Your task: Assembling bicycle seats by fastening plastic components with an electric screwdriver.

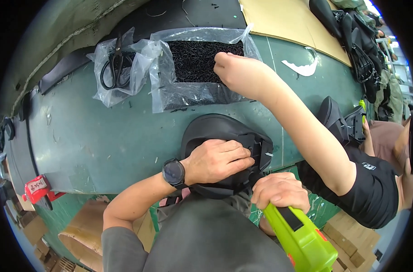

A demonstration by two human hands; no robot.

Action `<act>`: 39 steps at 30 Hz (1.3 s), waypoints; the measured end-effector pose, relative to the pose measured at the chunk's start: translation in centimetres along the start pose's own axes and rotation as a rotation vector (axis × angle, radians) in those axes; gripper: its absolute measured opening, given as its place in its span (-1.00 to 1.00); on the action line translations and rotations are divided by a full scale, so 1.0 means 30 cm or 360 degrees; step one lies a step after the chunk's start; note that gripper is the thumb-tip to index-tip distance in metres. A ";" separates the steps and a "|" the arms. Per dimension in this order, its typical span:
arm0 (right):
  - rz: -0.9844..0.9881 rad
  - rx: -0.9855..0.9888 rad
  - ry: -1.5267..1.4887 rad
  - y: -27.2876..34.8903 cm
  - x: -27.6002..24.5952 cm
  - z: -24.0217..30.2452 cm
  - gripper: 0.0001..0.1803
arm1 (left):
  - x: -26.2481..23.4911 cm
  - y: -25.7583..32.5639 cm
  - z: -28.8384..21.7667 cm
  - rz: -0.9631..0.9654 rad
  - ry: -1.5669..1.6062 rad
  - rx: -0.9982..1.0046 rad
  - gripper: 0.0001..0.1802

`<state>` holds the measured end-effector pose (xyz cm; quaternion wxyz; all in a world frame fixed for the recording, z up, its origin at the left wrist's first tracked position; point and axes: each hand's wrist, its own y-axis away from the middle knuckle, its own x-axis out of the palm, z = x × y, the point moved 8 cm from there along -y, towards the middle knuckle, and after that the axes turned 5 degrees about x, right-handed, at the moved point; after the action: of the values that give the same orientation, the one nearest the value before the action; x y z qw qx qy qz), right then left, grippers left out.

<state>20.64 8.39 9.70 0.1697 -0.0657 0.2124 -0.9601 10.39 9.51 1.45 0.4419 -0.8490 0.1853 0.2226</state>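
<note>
A black moulded plastic shell (215, 126) with a rounded far edge rests against my body at the bench's near edge. My left hand (215, 162) lies over it, fingers bent together and pressing on its inner side; whether a small piece is between the fingertips is hidden. My right hand (281, 192) is wrapped round the front of a lime-green power screwdriver (304, 240). Its dark nose points into the shell just beside my left fingertips, and its tip is hidden. A small bright metal piece (269, 154) shows on the shell's right end.
A co-worker's hand (243, 75) reaches from the right into a clear bag (184, 97) of black screws (193, 61). Black scissors (115, 68) lie on plastic left of it. A red tool (38, 189) sits at the left edge. Another shell (333, 118) is at right, cardboard (297, 22) behind.
</note>
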 end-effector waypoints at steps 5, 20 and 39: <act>0.0214 -0.0044 -0.0075 -0.031 -0.014 0.069 -0.70 | -0.025 -0.009 -0.001 -0.0059 -0.0048 0.0008 -0.72; -0.0088 -0.0069 -0.0142 -0.115 0.030 0.085 -0.56 | -0.061 0.018 -0.037 -0.0061 0.0013 0.0055 -0.66; 0.0456 -0.0098 -0.0463 -0.208 0.288 -0.087 0.29 | -0.334 0.037 0.607 -0.0091 -0.1230 -0.0670 -0.92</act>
<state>10.19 11.66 10.49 0.3315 -0.1779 0.2220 -0.8996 -2.42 25.26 -3.16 0.3022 -0.7797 -0.0665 0.5443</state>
